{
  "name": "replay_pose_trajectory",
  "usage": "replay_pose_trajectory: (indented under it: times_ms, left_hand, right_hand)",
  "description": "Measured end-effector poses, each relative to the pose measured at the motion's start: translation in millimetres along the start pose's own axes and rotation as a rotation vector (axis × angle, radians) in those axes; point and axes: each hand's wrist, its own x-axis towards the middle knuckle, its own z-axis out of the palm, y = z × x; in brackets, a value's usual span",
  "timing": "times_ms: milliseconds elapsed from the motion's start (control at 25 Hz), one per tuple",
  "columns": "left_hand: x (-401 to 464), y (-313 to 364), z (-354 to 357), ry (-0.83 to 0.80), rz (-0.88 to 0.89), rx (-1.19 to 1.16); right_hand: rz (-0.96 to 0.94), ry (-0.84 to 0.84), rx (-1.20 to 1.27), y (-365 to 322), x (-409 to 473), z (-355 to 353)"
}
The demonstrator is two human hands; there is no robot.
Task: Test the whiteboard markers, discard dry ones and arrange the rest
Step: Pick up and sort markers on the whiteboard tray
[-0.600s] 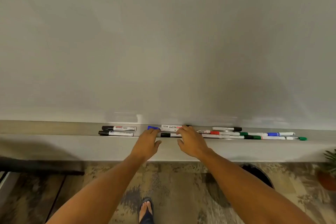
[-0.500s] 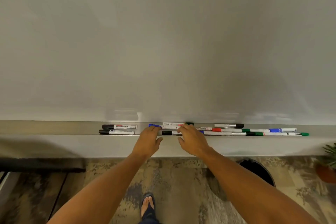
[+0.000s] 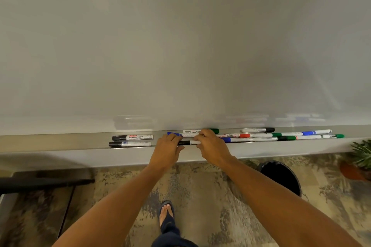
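Both hands low centre at grey marker ledge (image 3: pixel 80 142). Left hand (image 3: pixel 166 149) and right hand (image 3: pixel 210 146) fingers curl round slim black-capped white marker (image 3: pixel 188 142). Light, rigid, smooth barrel; grip cap and barrel separately.

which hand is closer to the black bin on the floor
Right. The right hand is at the tray above and left of the black bin; the left hand lies farther left.

Both bare arms stretched forward, converging. Left hand (image 3: pixel 166 146) palm down, fingers curled over. Right hand (image 3: pixel 210 145) just beside it, fingers bent, knuckles raised. Apart, thumbs facing.
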Motion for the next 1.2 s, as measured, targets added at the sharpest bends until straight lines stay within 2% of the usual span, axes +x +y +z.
replay_pose_trajectory:
  times_ms: [120, 320, 480, 600, 720, 840, 920, 1080, 1200]
  left_hand:
    - [0.3, 3.7, 1.0, -0.017, 0.029, -0.004]
    - [0.7, 34.2, -15.3, 0.017, 0.07, -0.106]
    - [-4.0, 65.1, -39.6, -0.118, 0.048, -0.158]
    - [-7.4, 88.7, -64.3, -0.189, 0.116, -0.142]
    - [-19.8, 117.7, -88.6, -0.162, 0.199, -0.168]
    - [-33.7, 127.0, -106.4, -0.164, 0.238, -0.118]
    - [-42.0, 124.4, -120.2, -0.161, 0.191, -0.067]
    - [-54.9, 143.9, -148.5, 0.045, 0.129, -0.025]
    - [-54.7, 164.5, -155.9, 0.341, 0.111, 0.089]
  right_hand:
    - [0.014, 0.037, 0.033, -3.2, -3.0, -1.7]
    - [-0.081, 0.141, -0.023, -6.6, -20.1, -17.9]
    - [-0.184, 0.048, 0.096, -5.1, -42.2, -48.5]
    - [-0.313, 0.082, 0.04, 3.2, -64.8, -71.5]
    - [-0.397, 0.111, -0.06, 11.9, -92.4, -98.0]
    - [-0.403, 0.154, -0.124, 29.4, -117.9, -123.3]
    - [-0.366, 0.153, -0.025, 47.7, -129.1, -137.4]
    - [-0.287, 0.235, 0.223, 71.6, -144.5, -166.1]
    - [-0.339, 0.301, 0.356, 66.8, -155.1, -180.9]
